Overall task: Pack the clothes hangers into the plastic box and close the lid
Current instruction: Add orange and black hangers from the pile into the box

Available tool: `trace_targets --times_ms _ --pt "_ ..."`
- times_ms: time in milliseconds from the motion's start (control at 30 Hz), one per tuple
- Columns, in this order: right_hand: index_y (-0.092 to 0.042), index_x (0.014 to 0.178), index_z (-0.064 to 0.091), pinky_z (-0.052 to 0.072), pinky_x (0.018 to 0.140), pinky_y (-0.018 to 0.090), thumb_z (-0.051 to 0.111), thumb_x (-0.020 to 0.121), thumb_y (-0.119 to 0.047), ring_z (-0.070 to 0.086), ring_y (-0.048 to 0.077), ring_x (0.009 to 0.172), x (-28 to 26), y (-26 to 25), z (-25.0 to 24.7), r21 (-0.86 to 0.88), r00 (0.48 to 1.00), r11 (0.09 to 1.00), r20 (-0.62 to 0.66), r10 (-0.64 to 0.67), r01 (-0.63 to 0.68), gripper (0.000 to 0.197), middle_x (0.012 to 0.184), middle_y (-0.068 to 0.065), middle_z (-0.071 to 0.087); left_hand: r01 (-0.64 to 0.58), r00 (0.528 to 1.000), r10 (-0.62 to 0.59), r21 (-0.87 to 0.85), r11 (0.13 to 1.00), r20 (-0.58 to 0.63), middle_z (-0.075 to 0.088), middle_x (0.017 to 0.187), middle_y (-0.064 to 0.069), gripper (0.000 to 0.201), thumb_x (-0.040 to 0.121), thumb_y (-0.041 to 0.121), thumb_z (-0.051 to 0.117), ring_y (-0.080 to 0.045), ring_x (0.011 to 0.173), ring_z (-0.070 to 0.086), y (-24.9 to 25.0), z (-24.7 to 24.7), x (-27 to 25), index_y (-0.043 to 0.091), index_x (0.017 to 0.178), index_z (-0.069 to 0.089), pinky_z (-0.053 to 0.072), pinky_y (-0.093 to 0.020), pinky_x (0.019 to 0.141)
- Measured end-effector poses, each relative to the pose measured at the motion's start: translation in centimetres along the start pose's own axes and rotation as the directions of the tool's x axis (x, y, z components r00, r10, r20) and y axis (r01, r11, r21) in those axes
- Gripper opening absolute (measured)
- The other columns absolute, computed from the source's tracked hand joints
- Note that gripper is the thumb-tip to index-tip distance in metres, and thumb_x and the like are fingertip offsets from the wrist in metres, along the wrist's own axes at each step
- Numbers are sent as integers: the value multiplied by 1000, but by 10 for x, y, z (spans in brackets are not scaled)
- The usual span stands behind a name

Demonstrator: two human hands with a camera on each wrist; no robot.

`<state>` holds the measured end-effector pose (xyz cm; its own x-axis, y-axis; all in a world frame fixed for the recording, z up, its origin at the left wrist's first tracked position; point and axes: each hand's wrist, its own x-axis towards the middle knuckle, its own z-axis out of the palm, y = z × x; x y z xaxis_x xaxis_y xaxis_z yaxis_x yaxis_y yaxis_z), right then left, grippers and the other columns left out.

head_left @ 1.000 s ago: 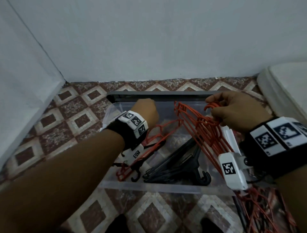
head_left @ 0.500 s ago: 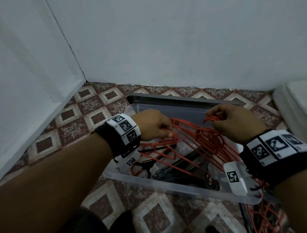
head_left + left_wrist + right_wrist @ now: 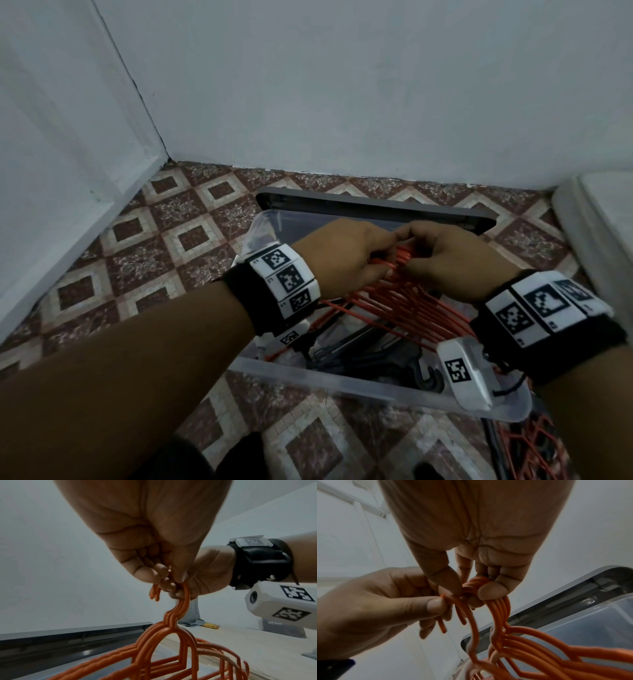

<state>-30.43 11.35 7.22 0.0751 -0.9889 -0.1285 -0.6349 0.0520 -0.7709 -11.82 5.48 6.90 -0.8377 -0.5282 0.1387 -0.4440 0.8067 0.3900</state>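
Head view first: box, clear plastic, sits open on the tiled floor near the corner of two white walls. Black hangers lie on its bottom; orange hangers slant up out of it toward both hands. Left hand and right hand meet over the box's far half, each grip curled round the orange hooks. Grey lid lies on the floor just behind the box, touching its far rim. More orange hangers are heaped on the floor past the box's right near corner. A white edge stands right of the box; open floor lies to the left.

Left wrist view: left hand pinches the bundled hooks of the orange hangers between thumb and fingertips, the right hand closed on them just behind. The lid runs below.

Right wrist view: right hand has fingers curled through the hooks, while the left hand pinches the hook ends beside it. The box's rim and the lid are under the orange hangers.
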Motion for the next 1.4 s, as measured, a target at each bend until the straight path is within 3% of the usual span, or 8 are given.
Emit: trace_targets --times_ms 267,400,533,633,933,1133,1267,1400 --pt "-38 106 59 49 57 18 69 81 -10 67 2 64 -4 -5 0 -92 998 995 -27 -52 49 38 86 -10 72 105 919 -156 -156 982 -361 59 80 11 17 84 40 71 0 68 53 -7 -6 -1 24 83 64 42 -17 60" --pt "-37 106 60 50 62 21 67 82 -11 65 5 69 -6 -7 -7 -157 993 987 -122 4 -24 35 91 -12 69 560 829 -557 117 820 -56 62 80 3 26 93 43 56 -16 69 54 -88 2 -17 21 80 56 32 -26 55" --pt "-36 107 60 52 64 26 63 84 -9 64 9 72 -7 -3 -12 -230 986 969 -159 54 -90 36 93 -10 67 481 470 -733 554 680 491 63 121 -10 56 90 56 56 -29 106 60 -143 53 -48 9 119 63 48 -33 88" --pt "-34 107 61 55 70 31 62 83 -9 65 13 73 -5 1 -15 -237 974 963 -212 79 -130 34 92 -5 68 394 303 -752 642 658 585 64 111 -5 53 87 62 58 -28 101 60 -158 82 -62 18 115 66 49 -37 89" --pt "-31 102 62 41 54 18 62 82 -6 61 7 70 -5 16 -23 -181 960 970 -257 114 -163 33 86 -8 65 249 336 -644 594 764 687 66 116 -9 36 86 32 68 -29 95 63 -143 118 -47 15 117 65 54 -47 91" --pt "-32 98 62 36 53 12 62 81 -4 56 -2 66 -6 17 -26 -190 953 968 -284 104 -162 33 80 -17 59 315 401 -475 369 874 783 63 112 -1 28 89 35 68 -21 97 58 -116 111 -35 19 112 63 47 -33 82" --pt "-31 98 63 34 47 4 62 81 -4 55 -3 65 -6 18 -27 -189 950 968 -295 105 -166 33 78 -17 60 283 299 -408 328 901 863 56 138 0 49 92 46 61 -25 122 55 -102 110 -33 28 138 53 44 -43 105" --pt "-29 101 64 36 53 11 63 82 -4 56 -2 66 -7 18 -27 -179 950 969 -292 111 -168 32 78 -17 59 259 241 -468 409 875 850 58 133 -7 55 97 53 47 -28 122 53 -99 119 -32 13 133 58 40 -43 107"
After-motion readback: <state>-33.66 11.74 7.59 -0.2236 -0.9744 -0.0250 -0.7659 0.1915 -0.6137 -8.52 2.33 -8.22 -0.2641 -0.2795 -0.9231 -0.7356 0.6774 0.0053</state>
